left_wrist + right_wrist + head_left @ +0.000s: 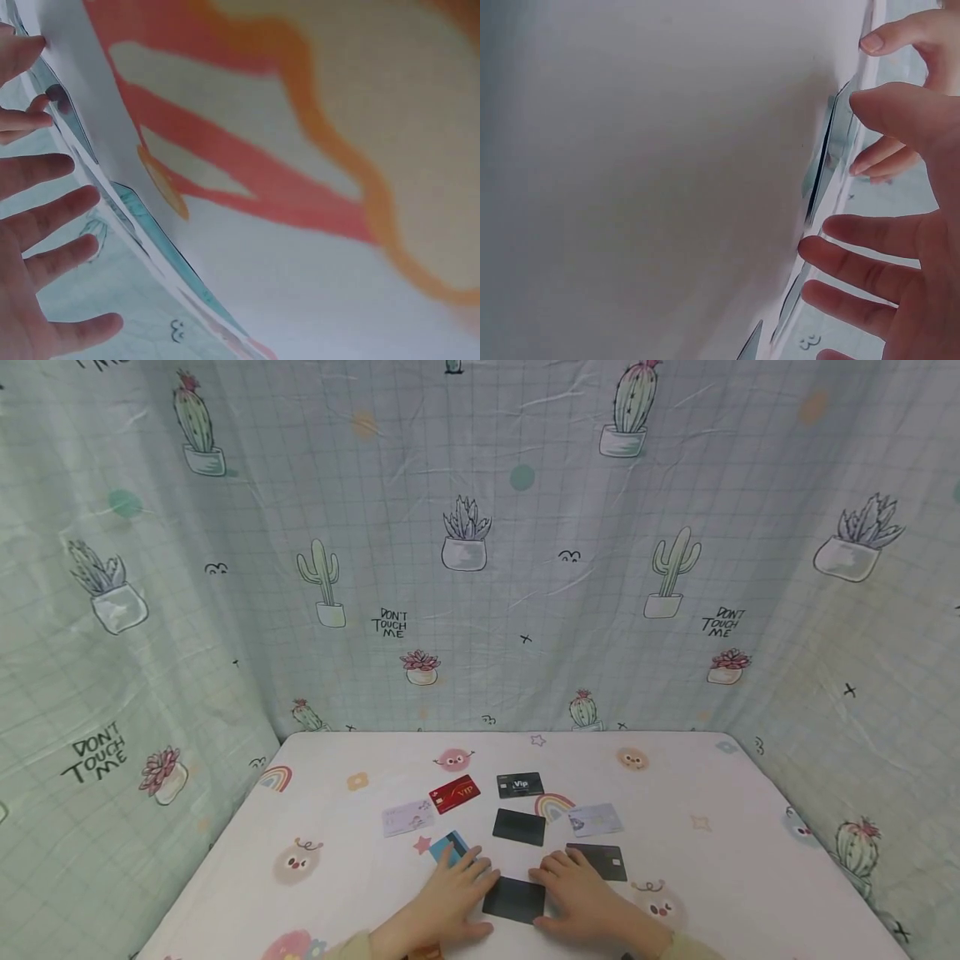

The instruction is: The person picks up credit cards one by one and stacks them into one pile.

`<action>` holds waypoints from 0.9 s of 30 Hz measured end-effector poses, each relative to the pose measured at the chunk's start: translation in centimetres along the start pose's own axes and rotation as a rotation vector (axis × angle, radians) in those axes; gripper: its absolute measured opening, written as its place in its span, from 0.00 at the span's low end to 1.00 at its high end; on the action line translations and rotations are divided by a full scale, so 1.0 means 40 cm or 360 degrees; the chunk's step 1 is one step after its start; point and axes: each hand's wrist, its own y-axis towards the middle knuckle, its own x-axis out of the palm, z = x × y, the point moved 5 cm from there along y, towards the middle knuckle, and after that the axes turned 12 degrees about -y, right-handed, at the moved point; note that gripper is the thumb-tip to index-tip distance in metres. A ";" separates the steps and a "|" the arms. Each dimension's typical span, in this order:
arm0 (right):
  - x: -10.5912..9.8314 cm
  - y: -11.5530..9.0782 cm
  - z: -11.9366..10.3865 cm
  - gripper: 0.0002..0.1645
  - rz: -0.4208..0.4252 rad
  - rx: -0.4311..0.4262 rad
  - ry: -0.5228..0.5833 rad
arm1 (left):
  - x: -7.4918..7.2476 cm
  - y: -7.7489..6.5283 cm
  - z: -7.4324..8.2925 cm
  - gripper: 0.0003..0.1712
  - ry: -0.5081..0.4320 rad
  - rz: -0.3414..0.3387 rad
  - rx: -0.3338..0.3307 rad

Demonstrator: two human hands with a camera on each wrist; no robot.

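A plain black card lies flat between my two hands near the front of the table. My left hand is at its left side, fingers spread, with a fingertip by its upper left corner. Under those fingers a blue card is partly covered. At the black card's right edge is my right hand, its fingers loosely extended. A dark card with a chip lies just behind the right hand. Both wrist views show extended fingers on the left hand and right hand. Whether they touch the black card I cannot tell.
Further back lie a second black card, a black Vip card, a red VIP card, a pale purple card and a silver card. An orange item shows partly beneath the left wrist. Patterned curtains surround the table.
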 end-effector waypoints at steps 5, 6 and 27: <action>-0.001 0.001 0.002 0.32 0.0004 -0.0011 -0.0013 | 0.001 0.007 -0.005 0.37 0.0015 -0.0021 0.0010; -0.002 0.001 0.002 0.32 0.0005 -0.0014 -0.0014 | 0.002 0.008 -0.006 0.37 0.0015 -0.0024 0.0010; 0.011 0.016 0.001 0.32 -0.0116 -0.0044 -0.0058 | -0.002 0.029 -0.001 0.29 0.0114 -0.0003 0.0057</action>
